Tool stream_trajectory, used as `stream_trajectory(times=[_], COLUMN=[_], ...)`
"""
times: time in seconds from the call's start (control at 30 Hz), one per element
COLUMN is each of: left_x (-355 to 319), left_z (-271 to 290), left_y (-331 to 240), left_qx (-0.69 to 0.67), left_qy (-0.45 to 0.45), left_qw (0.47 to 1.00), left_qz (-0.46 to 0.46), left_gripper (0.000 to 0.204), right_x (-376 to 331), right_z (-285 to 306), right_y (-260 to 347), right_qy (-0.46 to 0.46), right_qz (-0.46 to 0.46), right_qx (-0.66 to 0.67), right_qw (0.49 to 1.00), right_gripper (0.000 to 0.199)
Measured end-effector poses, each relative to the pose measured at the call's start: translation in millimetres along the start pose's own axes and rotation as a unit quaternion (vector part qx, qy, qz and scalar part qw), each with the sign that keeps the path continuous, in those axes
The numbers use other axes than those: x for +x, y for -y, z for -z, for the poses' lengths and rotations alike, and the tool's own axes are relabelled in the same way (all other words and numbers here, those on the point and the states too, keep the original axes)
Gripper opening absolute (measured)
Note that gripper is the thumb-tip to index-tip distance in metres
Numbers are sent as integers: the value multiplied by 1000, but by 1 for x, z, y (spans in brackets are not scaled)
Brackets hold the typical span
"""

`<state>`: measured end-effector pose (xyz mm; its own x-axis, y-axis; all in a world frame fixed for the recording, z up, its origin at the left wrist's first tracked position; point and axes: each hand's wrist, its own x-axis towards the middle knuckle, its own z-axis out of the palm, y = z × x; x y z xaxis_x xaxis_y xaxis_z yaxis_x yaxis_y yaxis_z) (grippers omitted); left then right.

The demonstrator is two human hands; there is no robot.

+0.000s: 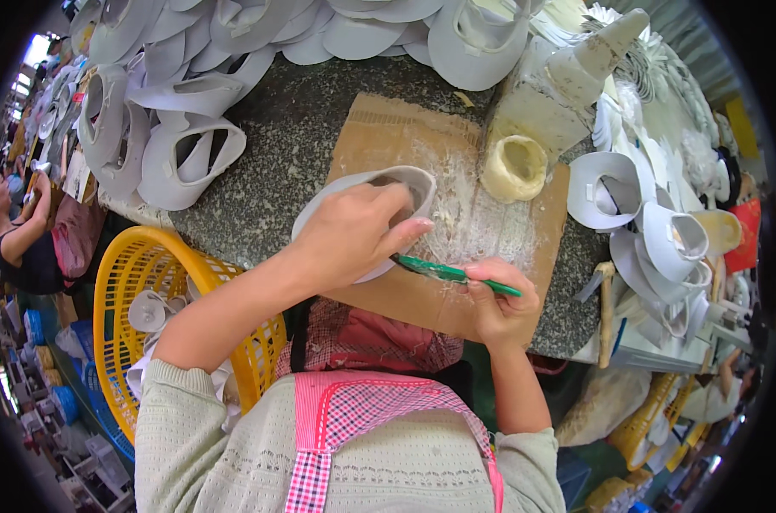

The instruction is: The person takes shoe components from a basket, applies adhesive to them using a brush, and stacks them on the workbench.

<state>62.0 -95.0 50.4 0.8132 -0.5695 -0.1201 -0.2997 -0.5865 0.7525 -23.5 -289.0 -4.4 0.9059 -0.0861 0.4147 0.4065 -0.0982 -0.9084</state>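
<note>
My left hand (354,227) is closed on a white shoe upper (418,181), its fingers curled over the rim and partly inside the opening. The upper lies over a brown cardboard sheet (367,141) smeared with dried white residue. In my right hand (503,303) is a slim green-handled brush (443,271), pinched between thumb and fingers. Its dark tip reaches the near edge of the upper, just below my left thumb; whether it touches is hard to make out. Beyond my right hand, a glue-crusted container (516,169) with a round yellowish mouth rests on the cardboard.
White uppers (354,34) are heaped along the table's far side, with more uppers (610,192) at the right. A yellow plastic basket (114,299) holding white pieces stands by my left arm. The speckled dark tabletop (277,120) surrounds the cardboard. Another person (29,222) is at far left.
</note>
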Motion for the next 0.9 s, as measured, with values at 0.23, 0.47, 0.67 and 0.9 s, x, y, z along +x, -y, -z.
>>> stream_trajectory(times=[0.23, 0.47, 0.67, 0.9], left_x=[-68, -69, -64, -68], left_z=[30, 6, 11, 13], left_y=[90, 98, 79, 83], left_qx=[246, 10, -293, -385], left_qy=[-162, -225, -124, -116], left_qw=[953, 968, 914, 884], left_qz=[69, 114, 253, 237], left_gripper=[28, 32, 33, 23], right_x=[-5, -8, 8, -6], right_z=[-27, -73, -39, -60], right_y=[8, -4, 5, 13], right_qy=[41, 63, -45, 147], right_qz=[139, 230, 117, 261], right_qx=[-45, -173, -265, -194], right_qw=[988, 956, 956, 934], right_gripper=[20, 29, 28, 28])
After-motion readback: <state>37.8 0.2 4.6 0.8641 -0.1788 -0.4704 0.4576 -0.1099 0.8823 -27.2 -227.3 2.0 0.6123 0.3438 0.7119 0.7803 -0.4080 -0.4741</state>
